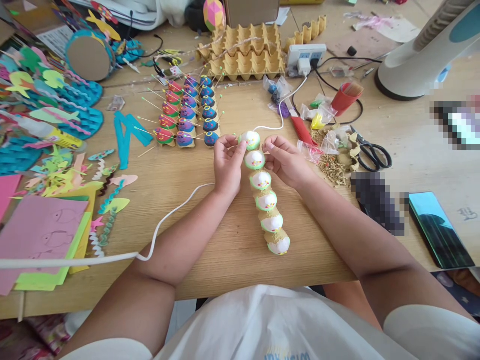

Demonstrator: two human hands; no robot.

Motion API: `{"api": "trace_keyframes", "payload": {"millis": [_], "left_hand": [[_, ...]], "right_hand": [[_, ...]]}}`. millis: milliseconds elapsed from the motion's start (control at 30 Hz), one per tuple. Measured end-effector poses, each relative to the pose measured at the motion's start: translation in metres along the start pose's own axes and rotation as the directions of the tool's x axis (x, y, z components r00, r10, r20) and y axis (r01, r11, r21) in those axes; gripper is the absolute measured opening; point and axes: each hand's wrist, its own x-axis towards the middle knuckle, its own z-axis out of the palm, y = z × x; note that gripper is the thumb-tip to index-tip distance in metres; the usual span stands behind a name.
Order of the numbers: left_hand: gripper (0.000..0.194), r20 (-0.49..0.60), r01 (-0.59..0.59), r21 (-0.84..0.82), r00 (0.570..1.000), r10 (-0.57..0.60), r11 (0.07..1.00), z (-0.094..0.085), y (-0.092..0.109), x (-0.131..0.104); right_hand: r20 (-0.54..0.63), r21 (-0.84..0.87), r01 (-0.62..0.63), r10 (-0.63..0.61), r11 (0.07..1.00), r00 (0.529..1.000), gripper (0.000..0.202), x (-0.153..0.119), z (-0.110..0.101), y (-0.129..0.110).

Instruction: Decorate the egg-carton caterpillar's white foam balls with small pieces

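Note:
A strip of egg-carton cups [265, 201] lies lengthwise on the table before me, its bumps painted white with green edges and small red and yellow marks. At its far end, my left hand [229, 162] is closed, with the thumb against the side of the farthest cup. My right hand [285, 157] is on the other side of that cup, thumb and forefinger pinched together; whatever is between them is too small to make out. Beyond my left hand stand painted egg-carton strips [186, 111] in red, purple and dark blue, with thin sticks poking out.
Unpainted egg trays [245, 57] and a power strip [305, 54] sit at the back. A white cable [168, 217] crosses my left forearm. Paper cutouts [60, 172] and coloured sheets [45, 230] cover the left. Scissors [371, 150], wood shavings [332, 170] and a phone [440, 230] lie right.

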Motion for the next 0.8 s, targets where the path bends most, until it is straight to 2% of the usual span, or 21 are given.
{"api": "trace_keyframes", "payload": {"millis": [200,300,433,633,800], "left_hand": [[0.057,-0.001,0.129,-0.110,0.992,-0.130,0.985,0.001,-0.001,-0.001],[0.056,0.071,0.241,-0.205,0.970,-0.231,0.949,0.002,0.002,-0.003],[0.054,0.173,0.381,-0.229,0.922,-0.347,0.896,0.004,0.007,-0.004],[0.041,0.259,0.453,-0.367,0.889,-0.379,0.812,0.008,0.011,-0.005],[0.021,0.191,0.474,-0.495,0.877,-0.441,0.728,0.011,0.025,-0.008]], "right_hand": [[-0.014,0.017,0.008,-0.008,1.000,1.000,0.040,0.001,-0.002,0.000],[-0.012,0.016,0.018,-0.017,1.000,1.000,0.043,0.002,-0.003,0.001],[-0.009,-0.001,0.026,-0.026,1.000,1.000,0.044,0.002,-0.003,0.001],[-0.023,0.016,0.025,-0.025,1.000,0.999,0.051,0.003,-0.004,0.000],[-0.071,-0.014,-0.007,0.006,1.000,0.997,0.059,0.004,-0.006,0.000]]}}
